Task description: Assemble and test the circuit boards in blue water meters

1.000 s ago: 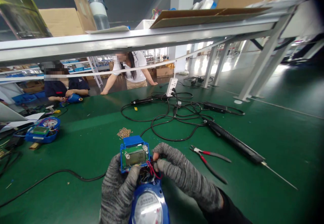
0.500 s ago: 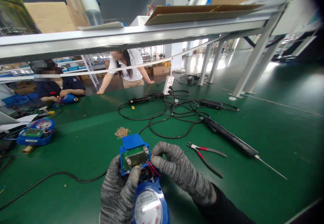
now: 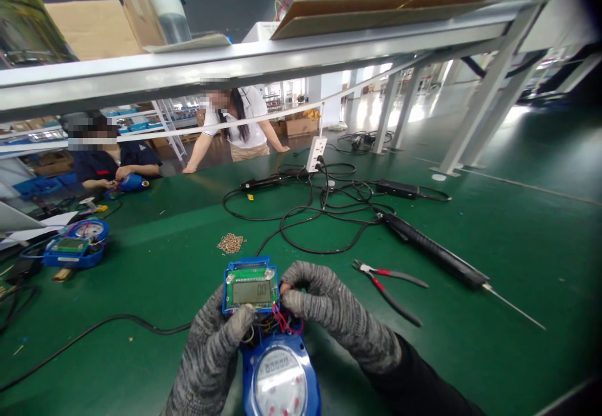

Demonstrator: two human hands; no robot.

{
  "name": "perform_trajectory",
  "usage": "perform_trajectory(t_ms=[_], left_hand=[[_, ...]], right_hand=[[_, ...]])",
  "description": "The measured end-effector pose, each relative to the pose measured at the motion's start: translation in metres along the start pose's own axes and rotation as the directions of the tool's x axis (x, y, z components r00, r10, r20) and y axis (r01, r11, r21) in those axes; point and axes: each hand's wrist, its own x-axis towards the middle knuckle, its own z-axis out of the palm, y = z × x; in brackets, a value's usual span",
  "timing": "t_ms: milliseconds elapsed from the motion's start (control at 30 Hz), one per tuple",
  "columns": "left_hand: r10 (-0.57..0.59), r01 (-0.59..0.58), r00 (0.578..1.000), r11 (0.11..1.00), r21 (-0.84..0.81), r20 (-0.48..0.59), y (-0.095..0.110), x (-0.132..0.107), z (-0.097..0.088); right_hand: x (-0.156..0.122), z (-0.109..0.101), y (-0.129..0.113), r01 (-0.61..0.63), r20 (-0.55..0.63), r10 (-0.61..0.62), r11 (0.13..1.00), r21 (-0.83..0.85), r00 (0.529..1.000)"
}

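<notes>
Digits [image 3: 262, 290] are now shown on the display unit [image 3: 244, 293], dark half a second ago, and its flap [image 3: 249, 261] is seen nearly edge-on. The unit is clasped by the left hand [image 3: 211, 334] just beyond the blue meter [image 3: 281, 379]; its right edge is met by the right hand [image 3: 325, 303], whose grip cannot be told. Green table [image 3: 141, 284] is seen between that hand and the pliers [image 3: 379, 275].
</notes>
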Motion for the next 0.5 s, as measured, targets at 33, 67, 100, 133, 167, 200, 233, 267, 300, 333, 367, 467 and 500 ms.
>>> perform_trajectory(t_ms=[33, 67, 100, 133, 167, 200, 233, 267, 300, 333, 367, 467, 500], left_hand=[[0.003, -0.004, 1.000, 1.000, 0.020, 0.020, 0.001, 0.000, -0.001], [0.009, -0.011, 0.999, 0.999, 0.047, 0.035, 0.002, 0.000, -0.002], [0.014, -0.018, 0.999, 0.997, 0.078, 0.049, 0.004, -0.001, -0.003], [0.012, -0.019, 0.998, 0.994, 0.112, 0.066, 0.005, -0.001, -0.004], [0.008, -0.020, 0.996, 0.990, 0.140, 0.087, 0.005, -0.002, -0.005], [0.005, -0.021, 0.994, 0.988, 0.155, 0.108, 0.005, -0.002, -0.005], [0.003, -0.023, 0.992, 0.987, 0.158, 0.125, 0.004, -0.002, -0.005], [0.005, -0.025, 0.991, 0.988, 0.153, 0.131, 0.003, -0.002, -0.006], [0.014, -0.032, 0.992, 0.989, 0.145, 0.127, 0.001, -0.002, -0.006], [0.028, -0.044, 0.993, 0.990, 0.134, 0.118, -0.001, -0.001, -0.005], [0.042, -0.055, 0.994, 0.990, 0.126, 0.104, -0.002, 0.000, -0.005], [0.073, -0.079, 0.996, 0.990, 0.115, 0.055, -0.005, 0.000, -0.002], [0.074, -0.078, 0.996, 0.991, 0.109, 0.040, -0.005, 0.000, -0.001]], right_hand=[[-0.001, 0.000, 0.000, 0.010, 0.005, -0.010, 1.000, -0.001, 1.000], [-0.001, 0.000, 0.001, 0.012, 0.014, -0.012, 1.000, 0.002, 1.000], [-0.002, 0.000, 0.001, 0.007, 0.024, -0.007, 1.000, 0.009, 1.000], [-0.003, 0.000, 0.002, -0.001, 0.032, 0.000, 1.000, 0.017, 0.999], [-0.004, 0.000, 0.002, -0.010, 0.037, 0.009, 1.000, 0.023, 0.999], [-0.005, 0.000, 0.001, -0.019, 0.039, 0.018, 1.000, 0.024, 0.999], [-0.005, 0.000, 0.000, -0.025, 0.039, 0.024, 0.999, 0.022, 0.999], [-0.006, 0.000, -0.001, -0.034, 0.037, 0.033, 0.999, 0.022, 0.999], [-0.006, 0.000, -0.003, -0.045, 0.033, 0.044, 0.999, 0.026, 0.998], [-0.006, 0.000, -0.005, -0.059, 0.028, 0.057, 0.998, 0.038, 0.998], [-0.005, 0.000, -0.007, -0.072, 0.027, 0.071, 0.996, 0.053, 0.997], [-0.005, 0.001, -0.012, -0.104, 0.025, 0.102, 0.991, 0.087, 0.994], [-0.005, 0.001, -0.012, -0.112, 0.025, 0.110, 0.989, 0.093, 0.994]])
